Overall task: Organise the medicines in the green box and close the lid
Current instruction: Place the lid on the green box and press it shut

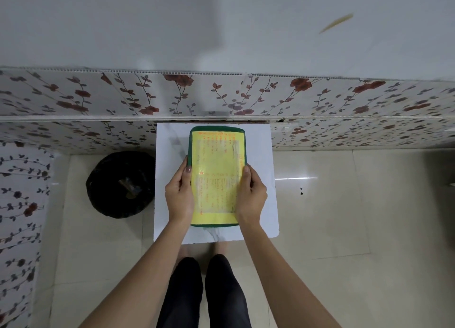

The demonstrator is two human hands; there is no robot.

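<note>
A green box (216,130) lies on a small white table (261,180) in the middle of the head view. Its lid is down, and a yellow sheet with orange writing (216,160) covers the top. My left hand (178,192) grips the box's left edge, thumb resting on the lid. My right hand (252,194) grips the right edge the same way. No medicines are visible; the lid hides the inside.
A black bin with a dark liner (120,183) stands on the tiled floor just left of the table. A floral-patterned wall (98,98) runs behind the table and along the left. My legs (202,293) stand at the table's near edge.
</note>
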